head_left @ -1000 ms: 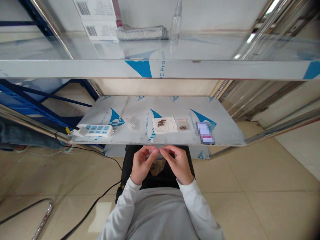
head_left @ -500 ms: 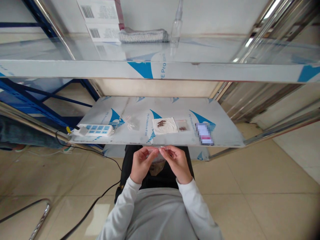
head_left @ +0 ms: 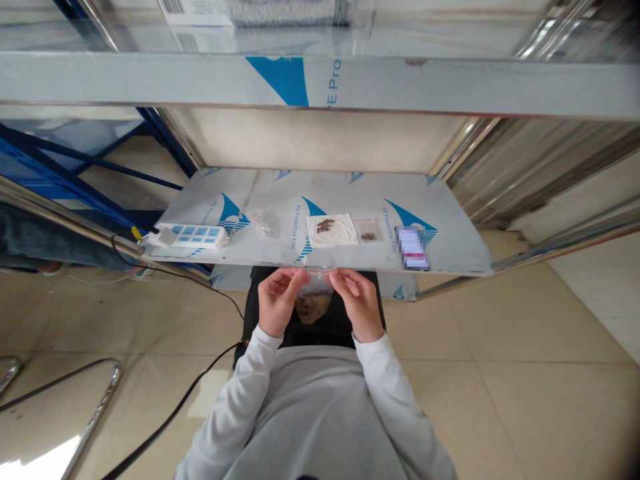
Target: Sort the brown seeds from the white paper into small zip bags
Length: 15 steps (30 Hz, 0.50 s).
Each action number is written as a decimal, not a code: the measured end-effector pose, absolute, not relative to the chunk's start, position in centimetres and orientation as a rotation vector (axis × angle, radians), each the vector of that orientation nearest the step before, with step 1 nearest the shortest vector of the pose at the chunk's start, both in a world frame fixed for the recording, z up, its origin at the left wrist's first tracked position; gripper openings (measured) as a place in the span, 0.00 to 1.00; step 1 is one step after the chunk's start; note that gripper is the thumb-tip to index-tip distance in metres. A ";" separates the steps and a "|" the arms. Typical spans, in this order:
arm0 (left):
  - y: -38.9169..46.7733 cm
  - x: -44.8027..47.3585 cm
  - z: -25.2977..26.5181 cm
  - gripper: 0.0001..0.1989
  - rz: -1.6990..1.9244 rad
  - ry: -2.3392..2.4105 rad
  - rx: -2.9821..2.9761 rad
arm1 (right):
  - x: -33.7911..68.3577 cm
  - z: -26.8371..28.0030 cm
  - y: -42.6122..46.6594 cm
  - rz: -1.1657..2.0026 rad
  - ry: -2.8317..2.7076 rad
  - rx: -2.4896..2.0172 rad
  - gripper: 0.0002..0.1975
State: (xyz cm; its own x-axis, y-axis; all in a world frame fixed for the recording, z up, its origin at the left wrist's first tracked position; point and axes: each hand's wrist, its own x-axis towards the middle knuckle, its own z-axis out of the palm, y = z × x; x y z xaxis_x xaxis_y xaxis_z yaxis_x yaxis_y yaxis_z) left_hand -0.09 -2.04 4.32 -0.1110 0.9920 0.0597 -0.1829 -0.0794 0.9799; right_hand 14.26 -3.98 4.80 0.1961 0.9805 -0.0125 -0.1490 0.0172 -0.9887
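My left hand (head_left: 277,300) and my right hand (head_left: 358,301) pinch the two ends of the top edge of a small clear plastic zip bag (head_left: 318,283), just in front of the shelf edge and above my lap. The bag hangs between my fingers; what it contains, if anything, I cannot make out. Beyond my hands, a white cloth (head_left: 344,233) bears a little pile of brown pieces (head_left: 326,226). Right beside it lies a clear zip bag with small brown pieces (head_left: 369,236). Further left rests another clear bag with white bits (head_left: 262,227).
A phone (head_left: 413,249) lies near the shelf's right front. At its left front is a white power strip (head_left: 197,236) with a black cable (head_left: 175,415) running down. An upper shelf (head_left: 200,81) crosses above, with a folded grey towel (head_left: 290,12) on it.
My hands have drawn apart along the bag's top edge, from thumbs nearly touching to a gap between them. The view has tilted downward.
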 end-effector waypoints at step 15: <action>-1.5 0.5 4.3 0.10 1.270 1.074 1.103 | 14.4 4.3 -3.6 1.150 -0.992 -1.204 0.12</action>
State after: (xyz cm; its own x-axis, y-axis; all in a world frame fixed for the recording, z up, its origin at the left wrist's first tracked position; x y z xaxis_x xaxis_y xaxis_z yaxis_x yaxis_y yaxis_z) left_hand 0.50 -1.54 4.26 0.0190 0.9998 0.0067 -0.1598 -0.0036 0.9871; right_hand 14.39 -3.56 4.31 0.1658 0.9859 -0.0234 -0.1214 -0.0032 -0.9926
